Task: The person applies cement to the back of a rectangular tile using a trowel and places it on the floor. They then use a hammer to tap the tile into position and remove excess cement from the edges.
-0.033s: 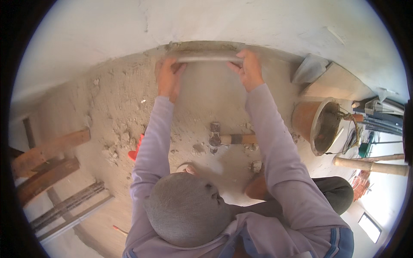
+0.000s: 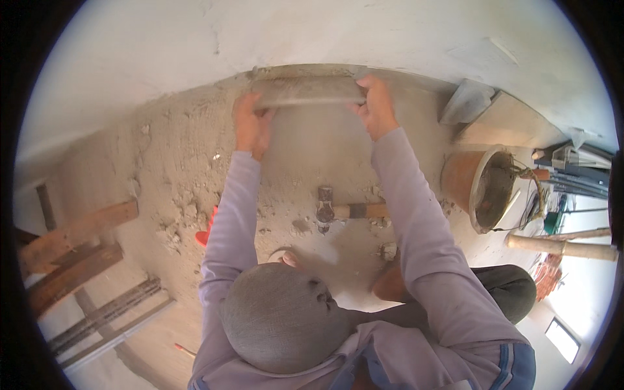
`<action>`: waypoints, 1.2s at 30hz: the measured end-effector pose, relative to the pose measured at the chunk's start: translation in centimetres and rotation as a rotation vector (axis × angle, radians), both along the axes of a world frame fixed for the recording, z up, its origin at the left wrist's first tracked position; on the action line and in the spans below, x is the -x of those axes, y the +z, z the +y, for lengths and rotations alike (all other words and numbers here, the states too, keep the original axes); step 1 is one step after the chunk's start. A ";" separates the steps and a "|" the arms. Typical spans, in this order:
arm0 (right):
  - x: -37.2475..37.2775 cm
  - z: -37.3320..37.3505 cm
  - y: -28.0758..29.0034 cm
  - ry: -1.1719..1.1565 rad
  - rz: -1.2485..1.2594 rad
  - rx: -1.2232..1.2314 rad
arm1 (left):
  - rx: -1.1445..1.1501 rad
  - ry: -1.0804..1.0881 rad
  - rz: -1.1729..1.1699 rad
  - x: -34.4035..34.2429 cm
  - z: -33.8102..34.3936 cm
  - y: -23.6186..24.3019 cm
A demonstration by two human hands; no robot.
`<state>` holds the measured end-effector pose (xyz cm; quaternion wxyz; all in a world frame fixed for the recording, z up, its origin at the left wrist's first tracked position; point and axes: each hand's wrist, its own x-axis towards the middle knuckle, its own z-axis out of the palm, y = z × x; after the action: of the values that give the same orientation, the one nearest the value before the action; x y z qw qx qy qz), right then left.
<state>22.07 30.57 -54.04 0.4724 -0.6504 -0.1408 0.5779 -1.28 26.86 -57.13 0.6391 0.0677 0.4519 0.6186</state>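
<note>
At the foot of the wall, both my hands grip a flat, grey-brown rectangular slab (image 2: 311,93) that looks like a tile. My left hand (image 2: 252,127) holds its left end and my right hand (image 2: 377,109) its right end, fingers closed round the edges. The slab is tilted, with its broad face and pale near edge showing; motion smears it slightly. Whether its far edge touches the wall cannot be made out. Below it, a hammer (image 2: 325,205) with a wooden handle (image 2: 367,210) lies on the dusty floor, between my forearms.
A brown bucket (image 2: 460,179) lies tipped at the right, near leaning boards (image 2: 513,123) and a bamboo pole (image 2: 559,247). Wooden planks (image 2: 81,237) are at the left. Loose rubble (image 2: 185,218) and a red object (image 2: 207,229) lie beside my left forearm. The pale wall (image 2: 292,32) rises ahead.
The slab has tilted, so its broad face now shows more and its near edge sits closer to me. My left hand has shifted slightly toward me.
</note>
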 end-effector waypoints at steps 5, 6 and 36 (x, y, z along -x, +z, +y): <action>-1.6 -4.0 -1.9 0.049 0.192 -0.054 | -0.006 -0.358 0.502 4.6 -1.6 -5.1; -1.8 -5.3 -1.0 0.072 0.178 -0.056 | 0.045 -0.307 0.254 4.5 -2.9 -3.8; -18.5 -21.8 24.0 1.086 -0.827 -0.176 | -0.014 -1.005 -0.988 -15.4 -9.7 29.3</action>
<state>40.55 8.77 -30.04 0.0745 -0.6141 -0.6618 0.4235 14.10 17.20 -27.81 0.9775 -0.0165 0.0190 0.2096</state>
